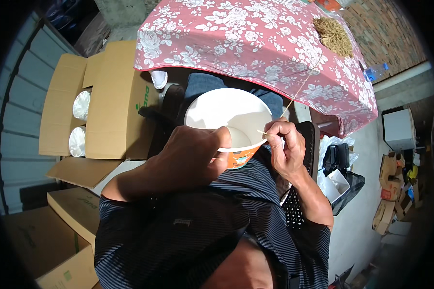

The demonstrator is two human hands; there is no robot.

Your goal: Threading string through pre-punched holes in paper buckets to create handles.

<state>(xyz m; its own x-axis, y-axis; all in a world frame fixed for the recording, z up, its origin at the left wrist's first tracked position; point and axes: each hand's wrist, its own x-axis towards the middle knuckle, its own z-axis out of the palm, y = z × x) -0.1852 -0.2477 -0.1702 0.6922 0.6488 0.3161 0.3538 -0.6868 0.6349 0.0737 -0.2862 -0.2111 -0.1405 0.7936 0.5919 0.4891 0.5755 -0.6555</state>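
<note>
A white paper bucket (229,108) with an orange printed outer side sits on my lap, its wide mouth facing up. My left hand (193,151) is closed on its near rim, thumb at the inner wall and fingers on the outside. At the right side of the rim, my right hand (287,147) pinches a thin tan string (299,91), with a short end sticking out toward the bucket. From my fingers the string runs up over the table edge toward a tangled tan heap of string (332,36) on the tablecloth.
Ahead stands a table under a pink floral cloth (236,38). An open cardboard box (106,101) on the left holds white wrapped rolls (77,142); more cartons (48,241) lie below. On the right are a plastic bottle (375,72), a black bag (349,192) and cardboard scraps (390,180).
</note>
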